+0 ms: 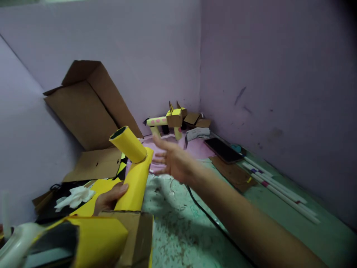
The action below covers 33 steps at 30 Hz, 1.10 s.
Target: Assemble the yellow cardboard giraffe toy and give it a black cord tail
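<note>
My left hand (111, 196) grips a long yellow paper-covered tube (134, 186) from its left side, thumb on top. A shorter yellow tube (128, 144) joins it near its far end and slants up to the left, its dark hollow end facing away. The near end of the long tube meets a brown cardboard box piece (135, 227). Below it, another wide yellow tube (100, 240) lies close to the camera, its opening toward the left. My right hand (174, 160) is just right of the tubes, fingers spread, with nothing in it.
A yellow cardboard animal figure (175, 118) with pink spots stands by the back wall. A large cardboard box (83, 111) leans at left, near crumpled white tissue (75, 196). A phone (223, 150), white sticks (281, 193) and a black cable (209, 217) lie at right.
</note>
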Motion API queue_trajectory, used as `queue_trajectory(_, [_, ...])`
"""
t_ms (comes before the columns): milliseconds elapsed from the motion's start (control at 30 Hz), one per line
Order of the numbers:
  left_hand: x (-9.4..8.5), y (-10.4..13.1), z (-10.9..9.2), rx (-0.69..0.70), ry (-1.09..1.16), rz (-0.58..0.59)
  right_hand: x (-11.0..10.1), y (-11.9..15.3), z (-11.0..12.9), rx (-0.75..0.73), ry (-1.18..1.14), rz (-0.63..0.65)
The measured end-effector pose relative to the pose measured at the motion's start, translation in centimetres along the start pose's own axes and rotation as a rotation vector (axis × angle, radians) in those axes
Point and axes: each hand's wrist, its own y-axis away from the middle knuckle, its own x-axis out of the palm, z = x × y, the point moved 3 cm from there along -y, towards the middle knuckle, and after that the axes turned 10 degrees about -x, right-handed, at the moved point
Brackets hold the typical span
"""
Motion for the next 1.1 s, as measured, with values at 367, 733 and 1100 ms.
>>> queue_trajectory(367, [3.7,0.3,-0.2,0.153,-0.073,0.053,0.1,2.2,1.1,0.009,-0.124,0.252])
queue_trajectory(733, [3.2,1.3,-0.9,0.409,-0.392,0.051,0.7,4.6,1.3,-0.079,-0.230,0.229])
queue_trajectory(1100, [2.7,2.3,-1.5,0.518,-0.581,0.085,1.0,6.2,0.4,-0.102,-0.184,0.042])
